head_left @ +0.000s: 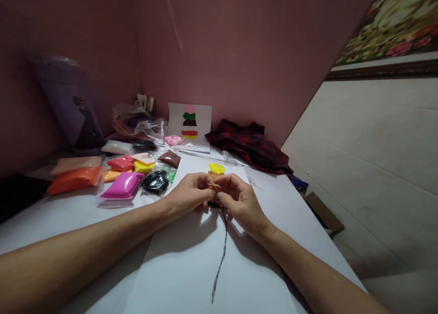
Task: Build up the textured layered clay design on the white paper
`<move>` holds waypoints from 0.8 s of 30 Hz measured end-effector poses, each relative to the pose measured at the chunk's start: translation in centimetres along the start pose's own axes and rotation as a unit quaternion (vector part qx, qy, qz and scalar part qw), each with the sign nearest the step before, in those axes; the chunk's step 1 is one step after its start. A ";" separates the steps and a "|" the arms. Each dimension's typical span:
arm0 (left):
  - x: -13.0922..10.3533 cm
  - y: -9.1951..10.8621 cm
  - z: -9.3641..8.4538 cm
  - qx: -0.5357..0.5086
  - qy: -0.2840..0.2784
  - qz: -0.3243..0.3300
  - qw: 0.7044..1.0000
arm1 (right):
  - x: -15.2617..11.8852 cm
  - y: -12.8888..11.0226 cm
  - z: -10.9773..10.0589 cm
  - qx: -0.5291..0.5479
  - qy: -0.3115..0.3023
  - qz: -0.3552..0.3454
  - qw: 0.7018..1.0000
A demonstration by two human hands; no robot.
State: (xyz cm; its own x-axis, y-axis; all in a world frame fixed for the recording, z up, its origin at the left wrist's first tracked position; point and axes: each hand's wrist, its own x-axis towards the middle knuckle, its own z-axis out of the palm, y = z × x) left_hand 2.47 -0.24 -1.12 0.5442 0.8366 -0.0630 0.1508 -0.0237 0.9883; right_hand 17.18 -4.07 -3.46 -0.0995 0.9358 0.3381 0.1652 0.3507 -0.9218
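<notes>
While both forearms were stretched across the white table point(85, 209), the left hand point(190, 196) and the right hand point(239, 202) were brought together at the centre of the view, fingertips meeting. A small orange-brown clay piece point(212, 185) was pinched between the fingertips of both hands, so both were closed in a fine grip on it. Just beyond the fingers, at 12 o'clock, a yellow fringed clay shape point(216, 168) was seen lying on the white paper sheet point(191, 264). From under the hands a dark twisted strand point(221, 254) was laid toward 6 o'clock along the sheet. Toward 10 o'clock, coloured clay packets were spread out, among them a magenta packet point(123, 185), an orange packet point(75, 179) and a black packet point(155, 182). At 12 o'clock, well apart, a white card point(201, 136) with coloured clay shapes was propped against the pink wall, and a dark red plaid cloth point(251, 145) was heaped at 1 o'clock.
</notes>
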 end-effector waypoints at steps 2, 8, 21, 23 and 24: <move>0.0 0.0 0.0 0.002 0.000 -0.001 1.000 | 0.0 0.0 0.0 -0.005 0.002 -0.001 1.000; -0.1 0.0 0.0 0.000 -0.002 -0.002 1.000 | 0.0 0.1 0.0 -0.006 0.007 0.006 1.000; 0.0 0.0 0.0 -0.003 -0.002 -0.001 1.000 | -0.1 0.1 0.0 0.005 0.006 0.010 1.000; 0.0 0.0 0.0 -0.003 -0.002 -0.001 1.000 | 0.0 0.2 0.0 0.003 0.008 0.006 1.000; 0.0 0.0 0.0 -0.002 -0.003 0.000 1.000 | 0.0 0.3 0.0 0.004 0.008 0.005 1.000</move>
State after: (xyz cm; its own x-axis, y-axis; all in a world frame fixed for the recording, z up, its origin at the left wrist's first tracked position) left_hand 2.46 -0.26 -1.13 0.5489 0.8334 -0.0643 0.1475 -0.0209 0.9888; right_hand 17.24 -4.01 -3.70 -0.0815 0.9397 0.3322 0.1585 0.3413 -0.9265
